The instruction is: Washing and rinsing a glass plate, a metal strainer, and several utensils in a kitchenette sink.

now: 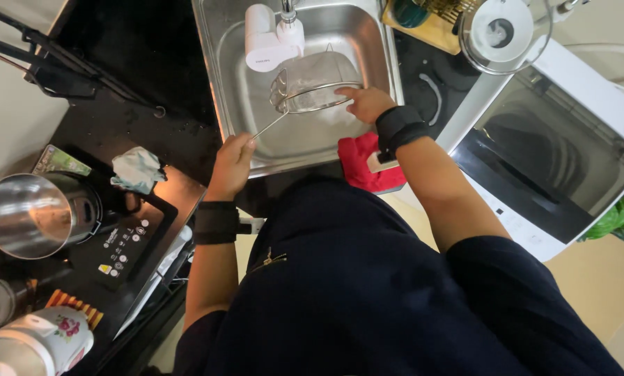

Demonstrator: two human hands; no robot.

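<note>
A round wire-mesh strainer (313, 85) with a long thin handle hangs over the steel sink (237, 104), just below the white tap fitting (269, 42). My left hand (232, 164) is closed on the end of the strainer's handle at the sink's front rim. My right hand (366, 103) touches the strainer's rim on its right side, fingers curled against the mesh. Both wrists wear black bands.
A red cloth (365, 166) lies on the sink's front edge. On the black counter at left sit an induction hob (127, 244), a steel pot (28, 214) and a crumpled rag (137, 169). A white top-loading washer (556, 160) stands at right, a glass lid (505, 33) behind it.
</note>
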